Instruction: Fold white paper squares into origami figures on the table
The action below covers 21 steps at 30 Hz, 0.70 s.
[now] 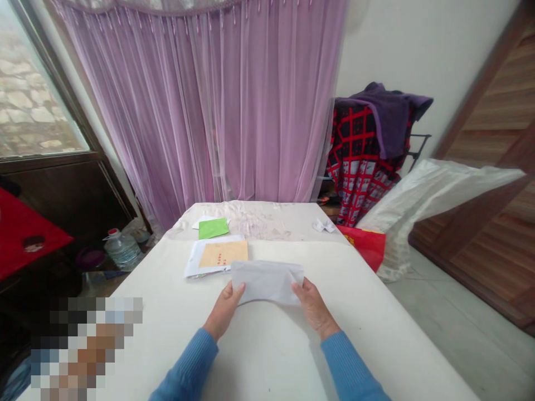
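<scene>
A folded sheet of white paper is stretched between my two hands, raised a little above the table. My left hand grips its left end, thumb on top. At the right end, my right hand pinches the paper the same way. Just beyond my left hand lies a tan envelope with red print, on top of some white papers. Farther back is a bright green piece of paper, with something white partly under it.
Crumpled white paper lies at the table's back right corner. A red bag and a white plastic sack stand off the right edge. A large water bottle is on the left. Purple curtains hang behind the table.
</scene>
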Available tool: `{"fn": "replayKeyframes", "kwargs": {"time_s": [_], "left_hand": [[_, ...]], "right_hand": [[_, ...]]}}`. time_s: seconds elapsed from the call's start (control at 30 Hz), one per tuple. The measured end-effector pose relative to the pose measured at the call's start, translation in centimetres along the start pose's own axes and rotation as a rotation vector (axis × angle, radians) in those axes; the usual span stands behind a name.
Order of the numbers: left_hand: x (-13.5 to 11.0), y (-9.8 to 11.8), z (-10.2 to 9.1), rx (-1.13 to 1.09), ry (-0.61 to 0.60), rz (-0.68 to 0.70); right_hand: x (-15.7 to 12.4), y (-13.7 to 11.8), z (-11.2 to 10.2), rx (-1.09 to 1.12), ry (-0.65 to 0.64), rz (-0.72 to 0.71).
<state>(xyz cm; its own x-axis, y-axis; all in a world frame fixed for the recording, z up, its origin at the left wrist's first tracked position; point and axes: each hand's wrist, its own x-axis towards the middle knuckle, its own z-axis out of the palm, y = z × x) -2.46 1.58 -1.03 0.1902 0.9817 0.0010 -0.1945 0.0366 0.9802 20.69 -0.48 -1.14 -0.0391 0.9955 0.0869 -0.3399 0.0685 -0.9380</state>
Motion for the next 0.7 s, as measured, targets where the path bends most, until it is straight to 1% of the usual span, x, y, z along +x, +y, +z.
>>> {"fn": "replayKeyframes", "kwargs": {"time_s": [0.07,0.17,0.27,0.37,0.43,0.5,0.57,0.63,0.7], "left_hand": [[-0.4,0.0,-0.3,0.025,-0.034,-0.032],[-0.5,0.1,-0.5,0.008,-0.047,-0.076],[-0.5,0.3,-0.4,0.071,-0.065,-0.087],[-0.8,0.9,-0.7,0.194,-0.152,-0.065],[-1.2,1.5,-1.0,0.236,-0.252,-0.054],[-1.6,2.2,-1.2,0.265,-0.364,-0.063],[-1.8,2.6,-1.2,0.324,-0.426,-0.077],[-1.6,2.6,-0.9,0.407,-0.404,-0.096],[-1.1,2.3,-0.8,0.458,-0.352,-0.116]], "right_hand": [[-0.5,-0.1,-0.2,-0.008,-0.039,-0.008],[-1.0,-0.2,-0.5,-0.019,-0.116,-0.013],[-1.4,0.0,-1.1,-0.088,-0.127,0.033],[-1.8,0.1,-2.3,-0.183,-0.119,0.113],[-2.1,-0.2,-2.8,-0.268,-0.172,0.141],[-2.3,-0.8,-2.6,-0.392,-0.266,0.145],[-2.2,-1.5,-1.9,-0.48,-0.348,0.132],[-1.9,-1.9,-0.9,-0.522,-0.379,0.121],[-1.6,-1.7,-0.3,-0.564,-0.33,0.126]]}}
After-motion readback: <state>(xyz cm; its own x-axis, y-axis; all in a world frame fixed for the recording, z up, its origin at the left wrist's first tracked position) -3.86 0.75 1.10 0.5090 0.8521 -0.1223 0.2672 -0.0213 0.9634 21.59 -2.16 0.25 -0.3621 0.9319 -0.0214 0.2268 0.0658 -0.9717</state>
